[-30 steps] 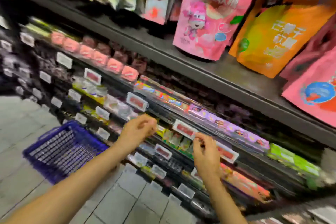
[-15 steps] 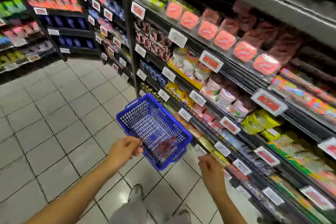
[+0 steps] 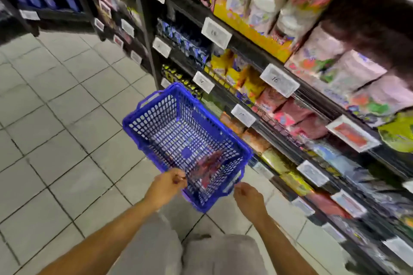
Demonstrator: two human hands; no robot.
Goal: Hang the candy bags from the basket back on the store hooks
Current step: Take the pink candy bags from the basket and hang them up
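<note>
Candy bag (image 3: 209,166), red and blurry, lies inside my blue basket (image 3: 154,116), near the corner closest to me. The basket sits on the tiled floor (image 3: 55,107), right beside the store shelves (image 3: 312,96). My left hand (image 3: 166,187) is at the near rim of the basket, with its fingers curled on something small and red; I cannot tell what it is. My right hand (image 3: 249,200) hangs just beside the basket's near corner, fingers loosely curled, holding nothing. White price tags (image 3: 279,79) line the shelf edges, with bright packets behind them.
</note>
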